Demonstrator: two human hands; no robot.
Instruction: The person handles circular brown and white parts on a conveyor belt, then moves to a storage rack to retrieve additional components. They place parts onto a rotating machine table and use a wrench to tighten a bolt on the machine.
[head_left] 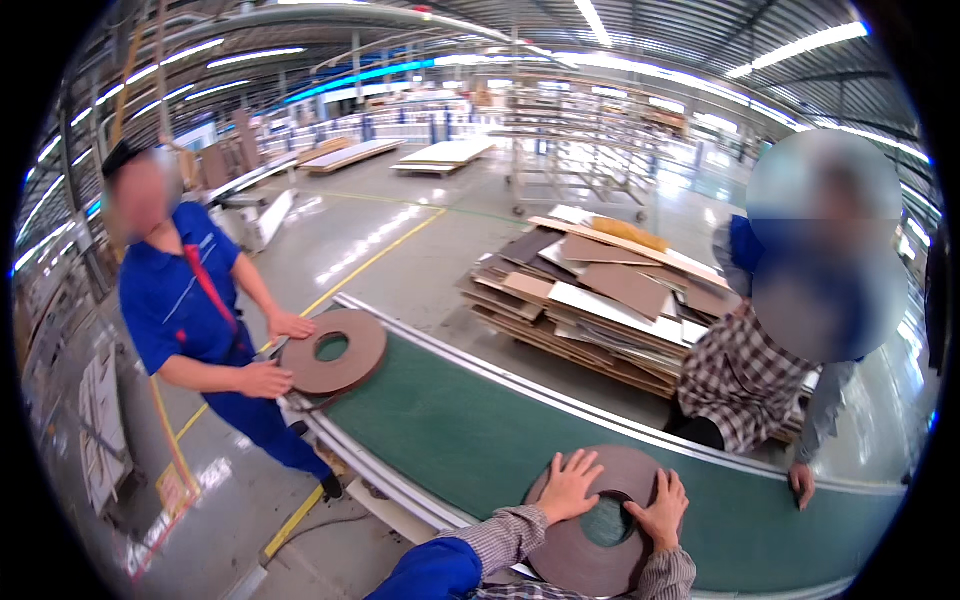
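A flat coil of brown edge banding (pixel 590 568) lies on the green conveyor belt (pixel 435 415) in front of me, its round centre hole showing the belt. My left hand (pixel 570 488) rests on the coil's upper left part, fingers spread and flat. On its right side lies my right hand (pixel 660 510), fingers stretched toward the outer edge and thumb by the hole. Farther left, at the belt's end, a co-worker in blue (pixel 190 290) has both hands at a second brown coil (pixel 355 335).
Across the belt stands another person in a checked apron (pixel 750 380), one hand on the belt's metal rail. Behind the belt is a stack of boards and offcuts (pixel 610 300). A tall metal rack (pixel 585 150) and low board piles (pixel 445 153) stand farther back.
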